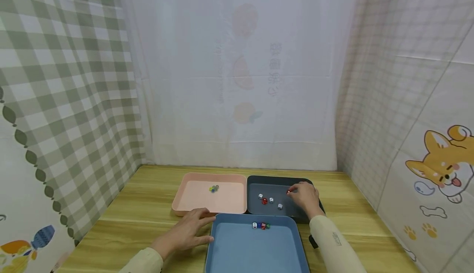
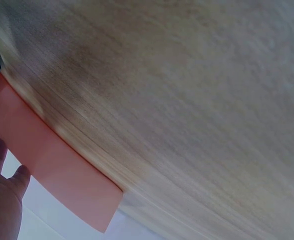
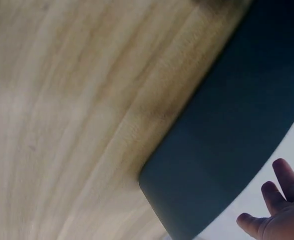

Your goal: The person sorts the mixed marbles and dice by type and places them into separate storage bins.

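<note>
My right hand (image 1: 305, 198) is over the dark tray (image 1: 255, 209) and pinches a red die (image 1: 288, 192) between thumb and fingertips. A bit of that red shows at the right edge of the right wrist view. Below and left of this hand lie three white dice (image 1: 271, 200) and a red die (image 1: 264, 201) in the dark tray. My left hand (image 1: 185, 231), fingers spread, rests at the left rim of the blue tray (image 1: 255, 250). Near that tray's far side, white (image 1: 254, 225), blue, red (image 1: 263, 225) and green dice sit in a row.
Behind my left hand is a pink tray (image 1: 192, 201) holding a small cluster of yellow, green and clear pieces (image 1: 213, 189). The three trays adjoin on a wood-grain table (image 1: 122, 223). Cloth curtains (image 1: 237, 141) hang behind and at both sides.
</note>
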### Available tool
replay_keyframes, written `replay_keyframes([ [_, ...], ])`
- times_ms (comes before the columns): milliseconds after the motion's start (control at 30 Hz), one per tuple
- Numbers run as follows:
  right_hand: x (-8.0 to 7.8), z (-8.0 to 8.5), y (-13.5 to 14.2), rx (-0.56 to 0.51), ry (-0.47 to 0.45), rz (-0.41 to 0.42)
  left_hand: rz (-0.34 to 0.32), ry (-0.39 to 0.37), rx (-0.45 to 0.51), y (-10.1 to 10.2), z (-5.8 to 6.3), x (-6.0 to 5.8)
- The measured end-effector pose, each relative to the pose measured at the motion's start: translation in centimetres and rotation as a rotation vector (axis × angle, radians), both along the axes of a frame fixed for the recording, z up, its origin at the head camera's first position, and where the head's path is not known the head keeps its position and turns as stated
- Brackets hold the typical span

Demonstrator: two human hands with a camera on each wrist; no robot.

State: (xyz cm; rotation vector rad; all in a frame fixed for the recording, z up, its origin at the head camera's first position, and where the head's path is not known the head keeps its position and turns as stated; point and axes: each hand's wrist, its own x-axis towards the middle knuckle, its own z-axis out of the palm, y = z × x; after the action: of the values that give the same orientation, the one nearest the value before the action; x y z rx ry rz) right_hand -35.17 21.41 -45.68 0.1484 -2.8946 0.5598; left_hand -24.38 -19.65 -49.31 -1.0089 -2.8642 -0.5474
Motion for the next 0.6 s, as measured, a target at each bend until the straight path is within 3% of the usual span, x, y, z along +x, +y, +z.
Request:
replay_keyframes([
  [233, 0.0, -1.3, 0.2, -0.006, 0.008, 0.003, 0.004, 0.0, -0.006, 0.1, 0.0, 0.0],
  [600, 0.0, -1.5, -0.2, 0.007, 0.009, 0.018, 0.007, 0.001, -0.002, 0.0, -0.1, 0.0],
])
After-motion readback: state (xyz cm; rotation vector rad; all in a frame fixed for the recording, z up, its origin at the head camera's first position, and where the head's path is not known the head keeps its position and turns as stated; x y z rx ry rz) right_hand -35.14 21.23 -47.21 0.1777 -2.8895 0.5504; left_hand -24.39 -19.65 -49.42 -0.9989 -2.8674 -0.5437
